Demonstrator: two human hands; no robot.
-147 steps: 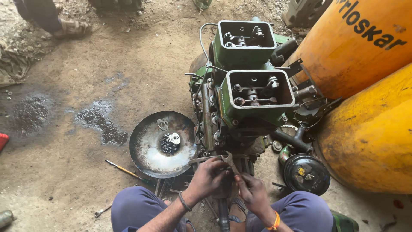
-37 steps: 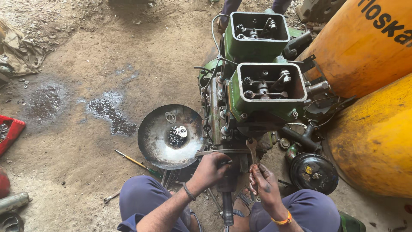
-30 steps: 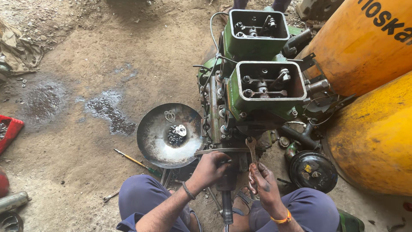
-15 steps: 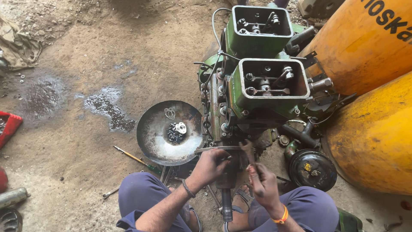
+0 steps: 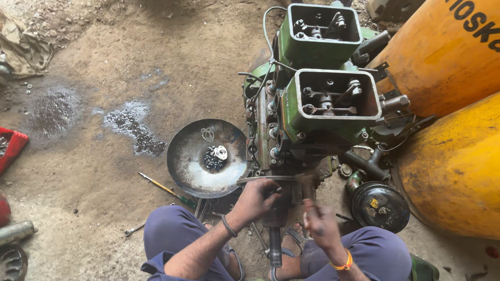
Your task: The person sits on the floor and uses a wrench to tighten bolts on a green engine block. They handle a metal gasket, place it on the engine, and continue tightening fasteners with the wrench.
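Engine (image 5: 317,112) on the dirt floor, green and greasy, right in front of the squatting person, its long axis running away from the knees toward the top of the frame. Two open-topped green boxes face straight up at the camera, one behind the other, valve gear showing inside each. At the near end a dark shaft (image 5: 274,239) sticks out toward the person, pointing down between the feet.

Left hand (image 5: 256,199) is curled around the dark part at that near end, fingers wrapped tight, knuckles up. Right hand (image 5: 319,222) hovers just beside it, blurred; the fingers look bunched around something thin, but what it is I cannot make out. The spot where both hands meet the engine is dark and smeared, hard to read.

Just left of the engine sits a round metal pan (image 5: 192,171), with a small heap of dark nuts and washers (image 5: 214,156) in its middle. A screwdriver (image 5: 164,188) lies on the ground by the pan's near rim, partly tucked under it. Right of the engine, a black round cover (image 5: 380,205) rests on the floor, and behind it two big orange tanks (image 5: 453,119), both cut off by the frame edge. A red tray (image 5: 11,148) peeks in at far left, mostly out of shot.
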